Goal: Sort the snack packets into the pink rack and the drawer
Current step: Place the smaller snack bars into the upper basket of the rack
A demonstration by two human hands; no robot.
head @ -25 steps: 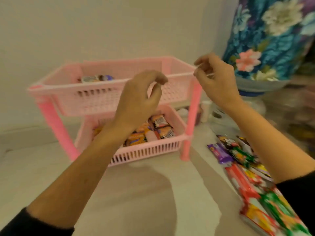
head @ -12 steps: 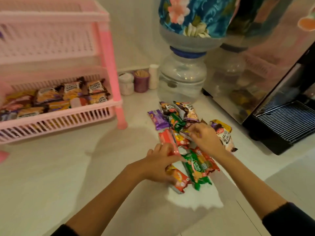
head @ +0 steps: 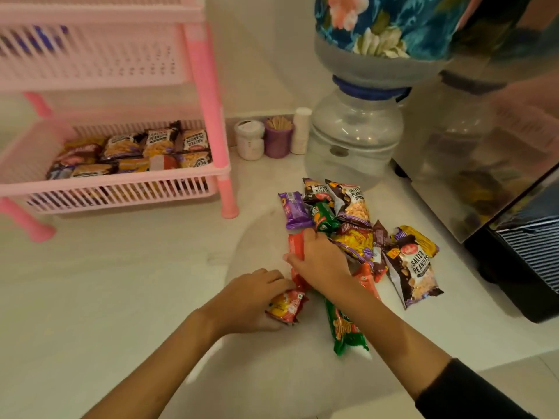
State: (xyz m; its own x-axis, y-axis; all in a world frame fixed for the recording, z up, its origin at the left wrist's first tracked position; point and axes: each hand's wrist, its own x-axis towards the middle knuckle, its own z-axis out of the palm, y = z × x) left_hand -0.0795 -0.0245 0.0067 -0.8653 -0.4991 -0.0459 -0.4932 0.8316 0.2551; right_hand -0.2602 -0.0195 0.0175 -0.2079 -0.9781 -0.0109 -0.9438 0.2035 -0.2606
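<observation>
The pink rack (head: pixel 193 176) stands on a pale counter (head: pixel 121 297) and serves as the landmark here. Its lower tray (head: pixel 121 192) holds a packed layer of salted peanut packets (head: pixel 157 143), lying flat and touching one another; the upper tray (head: pixel 90 55) is blurred, with only a dark blue shape showing through its slats. Just right of the rack's front post stand a white jar (head: pixel 250 140), a purple cup of toothpicks (head: pixel 278 137) and a small white bottle (head: pixel 301 130). Farther right of the rack, a loose pile of snack packets (head: pixel 354 237) lies on the counter, among them a purple packet (head: pixel 292 210) nearest the rack and a large peanut packet (head: pixel 416 264) on the far side. The left hand (head: pixel 251 300) is curled around a small red and yellow packet (head: pixel 286 306) at the pile's near edge. The right hand (head: pixel 320 261) lies over the pile with fingers closed around a red packet (head: pixel 295 249). A green packet (head: pixel 344 328) lies beneath the right forearm. No drawer shows.
</observation>
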